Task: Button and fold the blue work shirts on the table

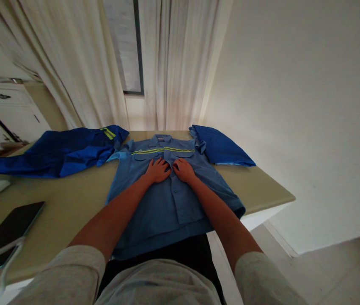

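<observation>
A grey-blue short-sleeved work shirt [149, 212] lies front up, its collar towards the far edge and its hem hanging over the near edge. Two yellow stripes cross its chest above the flap pockets. My left hand [158, 170] rests on the chest beside the button placket, fingers apart. Just across the placket is my right hand [183, 170], its fingers bent and closed at the front edge of the shirt. The fabric under both hands is hidden.
The tan table [81, 192] bears a darker blue garment [68, 150] with yellow strips at the left. Folded blue cloth [221, 146] lies at the far right. A dark tablet [11, 228] and a white cable [8, 264] are at the near left. Curtains [180, 63] hang behind.
</observation>
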{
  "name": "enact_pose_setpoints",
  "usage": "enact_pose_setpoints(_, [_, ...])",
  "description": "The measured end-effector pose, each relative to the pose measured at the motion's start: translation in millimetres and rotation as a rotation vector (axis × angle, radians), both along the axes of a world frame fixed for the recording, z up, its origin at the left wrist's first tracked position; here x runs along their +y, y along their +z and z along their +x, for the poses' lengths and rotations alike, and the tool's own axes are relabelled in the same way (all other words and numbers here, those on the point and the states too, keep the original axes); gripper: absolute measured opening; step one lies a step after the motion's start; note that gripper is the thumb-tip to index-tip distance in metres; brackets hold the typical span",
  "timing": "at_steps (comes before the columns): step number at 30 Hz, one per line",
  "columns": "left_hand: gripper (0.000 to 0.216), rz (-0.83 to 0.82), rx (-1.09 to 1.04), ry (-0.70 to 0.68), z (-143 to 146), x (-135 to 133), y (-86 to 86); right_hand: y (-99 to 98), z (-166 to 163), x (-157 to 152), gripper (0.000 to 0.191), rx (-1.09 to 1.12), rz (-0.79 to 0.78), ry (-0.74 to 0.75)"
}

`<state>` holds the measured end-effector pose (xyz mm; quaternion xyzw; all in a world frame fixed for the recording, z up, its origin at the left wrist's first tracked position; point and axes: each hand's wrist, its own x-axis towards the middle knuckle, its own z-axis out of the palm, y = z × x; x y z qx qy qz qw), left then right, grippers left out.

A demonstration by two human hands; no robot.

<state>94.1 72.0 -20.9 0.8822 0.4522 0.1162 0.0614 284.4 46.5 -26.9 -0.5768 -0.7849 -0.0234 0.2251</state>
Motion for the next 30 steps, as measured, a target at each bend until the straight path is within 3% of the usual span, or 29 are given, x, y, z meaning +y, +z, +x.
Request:
enact_pose_setpoints(3, [0.039, 0.078, -0.073, -0.083, -5, -6, 1.8, 5.2, 0, -9, 0.01, 0.066, 0.035, 0.057])
enact_pose_setpoints(7, [0.03, 0.114, -0.219, -0.246, -12, -27, 5.6, 21.1, 5, -55, 0.003, 0.198, 0.018, 0.163])
enact_pose_setpoints(11, [0.03, 0.014, -0.37, -0.141, -2, -54, 6.9, 25.8, 10, -115, 0.015, 0.218, -0.169, 0.25])
enact_pose_setpoints(14, [0.04, -0.067, -0.416, -0.04, 6, -76, 2.3, 16.3, 7, -141, 0.014, 0.206, -0.153, 0.181])
enact_pose_setpoints(16, [0.033, -0.062, -0.41, -0.034, 7, -88, -1.6, 9.3, 3, -148, 0.005, 0.164, -0.11, 0.13])
enact_pose_setpoints(19, [0.024, -0.094, -0.446, -0.088, 4, -97, -3.2, 4.9, -2, -149, 0.008, 0.089, -0.068, 0.105])
enact_pose_setpoints(30, [0.032, -0.297, -0.702, -0.153, -3, -99, 8.7, 6.0, -5, -153, 0.013, -0.051, 0.066, 0.069])
